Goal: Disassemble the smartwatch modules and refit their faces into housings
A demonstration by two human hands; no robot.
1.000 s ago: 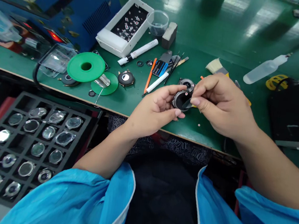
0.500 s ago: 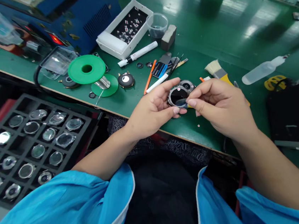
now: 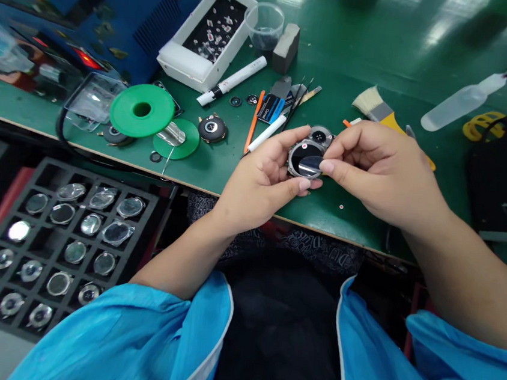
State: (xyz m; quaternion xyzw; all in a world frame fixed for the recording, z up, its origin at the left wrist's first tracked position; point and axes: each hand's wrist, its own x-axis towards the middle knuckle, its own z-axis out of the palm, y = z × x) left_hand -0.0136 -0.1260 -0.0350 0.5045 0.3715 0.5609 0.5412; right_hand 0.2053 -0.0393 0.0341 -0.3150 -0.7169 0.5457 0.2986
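My left hand (image 3: 267,170) holds a round watch case (image 3: 299,156) with a dark face by its rim, fingers behind and thumb at the lower edge. Pinched between the thumb and fingertips of my right hand (image 3: 371,166) is a thin, round clear film (image 3: 310,166), tilted over the lower right of the dark face. Whether the film touches the face I cannot tell. A small white and red sticker sits near the top of the face. Just behind the case shows a second round watch part (image 3: 320,136) with a dark sensor centre.
Tweezers, an orange stick (image 3: 254,122) and a white marker lie left of the hands. A brush (image 3: 373,105) and squeeze bottle (image 3: 464,103) lie right. Further left are a green solder spool (image 3: 142,109) and parts box (image 3: 210,37). A foam tray (image 3: 44,240) of watches stands lower left.
The clear film has come more into view over the watch face, held by my right hand. My left hand keeps its hold on the case. The whole view has shifted slightly.
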